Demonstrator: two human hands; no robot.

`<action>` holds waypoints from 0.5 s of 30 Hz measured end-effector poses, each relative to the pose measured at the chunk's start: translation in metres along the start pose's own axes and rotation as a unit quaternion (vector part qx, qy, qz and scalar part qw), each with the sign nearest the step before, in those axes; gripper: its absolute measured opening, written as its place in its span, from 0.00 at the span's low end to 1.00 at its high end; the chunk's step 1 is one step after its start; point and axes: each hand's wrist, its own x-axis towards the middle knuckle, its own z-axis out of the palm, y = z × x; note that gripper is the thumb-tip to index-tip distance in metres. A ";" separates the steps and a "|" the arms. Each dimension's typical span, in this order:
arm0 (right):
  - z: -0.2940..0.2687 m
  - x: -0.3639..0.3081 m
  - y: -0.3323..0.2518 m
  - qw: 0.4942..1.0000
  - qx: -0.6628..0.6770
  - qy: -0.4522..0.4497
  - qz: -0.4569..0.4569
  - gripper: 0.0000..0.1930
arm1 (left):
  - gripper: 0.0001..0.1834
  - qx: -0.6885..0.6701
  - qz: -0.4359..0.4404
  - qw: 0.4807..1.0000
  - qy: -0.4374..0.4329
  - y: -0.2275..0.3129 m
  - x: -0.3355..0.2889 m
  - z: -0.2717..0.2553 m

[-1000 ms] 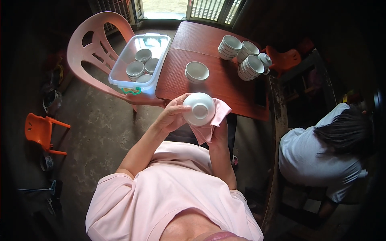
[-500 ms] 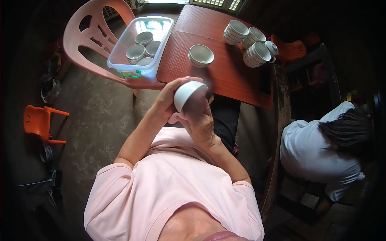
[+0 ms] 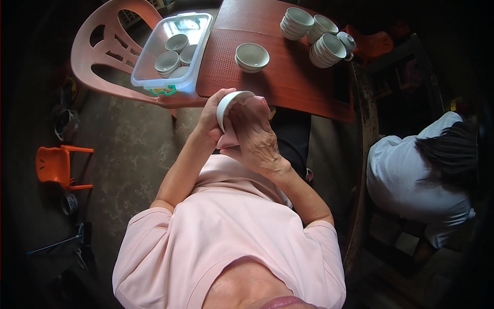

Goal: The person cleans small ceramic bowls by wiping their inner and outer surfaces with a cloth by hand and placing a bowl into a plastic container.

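A white bowl (image 3: 223,109) is tipped on its side above the near edge of the table, its opening facing right. My left hand (image 3: 208,117) is closed around its outside. In my right hand (image 3: 258,140) is a pink cloth (image 3: 229,138), pressed against the inside of the bowl; part of the cloth is hidden under the fingers. Just beyond my hands, a short stack of white bowls (image 3: 252,56) stands upright on the red-brown table (image 3: 221,72).
Several bowl stacks (image 3: 297,23) and a lidded white pot (image 3: 348,43) stand at the table's far right. A clear plastic bin (image 3: 143,77) with bowls rests on a pink chair (image 3: 85,56) at left. A person in white (image 3: 406,180) bends at right; a small orange chair (image 3: 54,164) is far left.
The bowl has turned so that more of its opening faces right. My right hand with the cloth has shifted over its inside. The whole view has moved slightly.
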 end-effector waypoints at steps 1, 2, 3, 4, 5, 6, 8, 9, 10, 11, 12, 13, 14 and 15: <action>-0.001 -0.003 -0.002 1.000 0.018 -0.017 -0.002 0.33 | 0.19 -0.005 -0.019 0.999 -0.025 0.003 0.000 0.003; 0.000 -0.005 -0.002 1.000 0.020 -0.016 -0.001 0.33 | 0.19 -0.005 -0.020 1.000 -0.023 0.002 -0.002 0.007; 0.000 -0.007 -0.002 0.993 0.113 -0.023 0.009 0.32 | 0.21 -0.003 -0.031 0.999 -0.038 0.001 -0.005 0.013; 0.001 -0.009 -0.003 0.979 0.203 -0.028 0.019 0.32 | 0.22 0.000 -0.043 0.998 -0.054 0.000 -0.007 0.020; 0.000 -0.009 -0.003 0.900 0.426 -0.042 0.084 0.33 | 0.25 -0.055 -0.068 0.993 -0.084 -0.002 -0.004 0.015; -0.001 -0.009 -0.003 0.767 0.624 -0.054 0.141 0.35 | 0.25 -0.037 -0.062 0.994 -0.077 -0.005 -0.007 0.019; 0.004 -0.008 -0.010 0.742 0.657 -0.025 0.130 0.35 | 0.24 0.037 0.001 0.998 -0.056 -0.008 -0.012 0.032; 0.001 -0.006 -0.010 0.880 0.469 -0.024 0.064 0.34 | 0.20 0.047 -0.003 0.999 0.002 -0.010 -0.018 0.045; -0.003 -0.001 -0.012 0.967 0.254 -0.023 -0.007 0.34 | 0.17 0.057 -0.005 0.996 0.061 -0.010 -0.025 0.060; 0.002 0.002 -0.011 0.992 0.118 0.025 -0.025 0.30 | 0.17 0.060 -0.031 0.995 0.074 -0.006 -0.020 0.053; -0.001 0.007 -0.009 0.996 0.052 0.067 -0.041 0.26 | 0.17 0.061 -0.029 0.995 0.073 -0.003 -0.018 0.044; 0.005 0.005 -0.002 0.996 0.013 0.076 -0.038 0.24 | 0.16 0.069 -0.007 0.994 0.086 0.000 -0.017 0.035; 0.012 0.002 0.003 0.996 -0.009 0.080 -0.037 0.23 | 0.16 0.077 0.014 0.992 0.098 0.001 -0.017 0.039; 0.019 -0.002 0.008 0.995 -0.030 0.085 -0.035 0.23 | 0.15 0.087 0.030 0.991 0.094 -0.002 -0.020 0.045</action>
